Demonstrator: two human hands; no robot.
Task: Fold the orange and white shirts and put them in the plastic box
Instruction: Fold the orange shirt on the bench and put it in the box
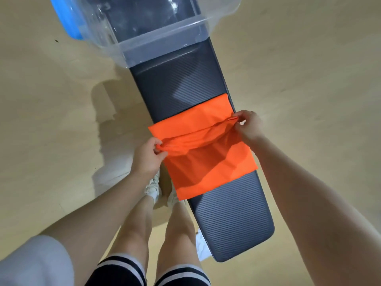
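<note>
Orange fabric shirt (208, 159) lay flat across the long dark grey ribbed padded bench (233, 221), roughly mid-bench, partly folded into a rectangle. Its near-left edge overhung the bench side at about 7 o'clock.

Left hand (147, 156) was at the shirt's 9 o'clock edge, fingers and thumb pinched on a bunched fold of the orange cloth. Right hand (248, 125) was at the shirt's 2 o'clock edge, fingertips pinched on the other end of the same fold. The fold ran as a raised ridge between the two hands, lifted slightly off the layer under it; the rest of the shirt rested on the bench.

Clear plastic storage box (165, 27) sat on the bench's far end, 12 o'clock from the shirt, well apart from it, with bare bench between. Could not tell if anything was inside. A blue plastic lid (68, 19) showed at the box's 9 o'clock side.

White cloth (201, 246) showed at 6 o'clock from the shirt, mostly hidden beside the bench's near end; could not tell whether it was the white shirt.

Person stood at the bench's left side on a light wooden floor (51, 100).
</note>
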